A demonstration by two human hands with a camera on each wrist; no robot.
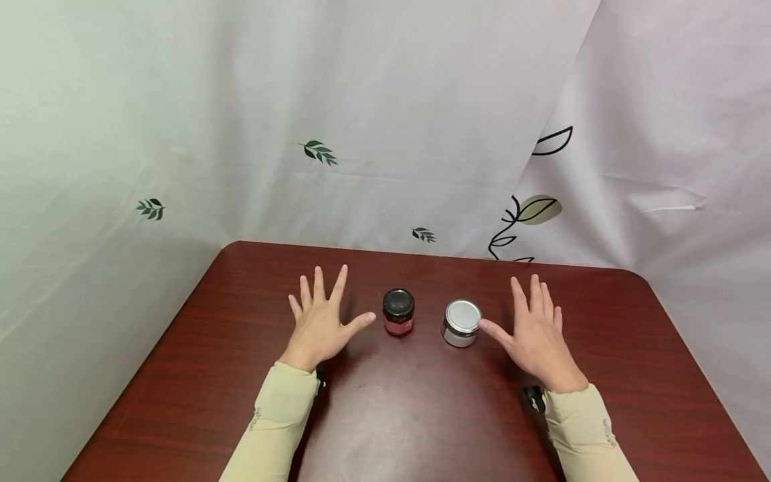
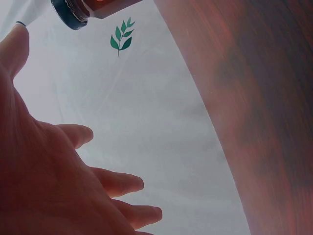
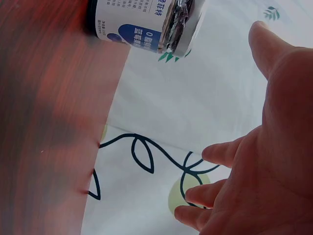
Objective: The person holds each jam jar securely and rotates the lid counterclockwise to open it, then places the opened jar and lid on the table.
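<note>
Two jars stand upright near the middle of a dark red wooden table (image 1: 397,415). The left one is a small jar with a black lid (image 1: 398,316) and a reddish body. To its right is a wider jar with a silver lid (image 1: 462,323); its printed label (image 3: 132,24) shows in the right wrist view. My left hand (image 1: 319,327) is spread beside the black-lidded jar, thumb pointing toward it. On the other side my right hand (image 1: 538,338) is spread too, its thumb tip overlapping the silver-lidded jar's edge in the head view. Both hands hold nothing.
Pale cloth (image 1: 385,100) with leaf prints hangs behind the table and along both sides. The table's far edge (image 1: 446,256) runs just beyond the fingertips. A dark wrist strap piece (image 1: 534,397) shows under the right sleeve.
</note>
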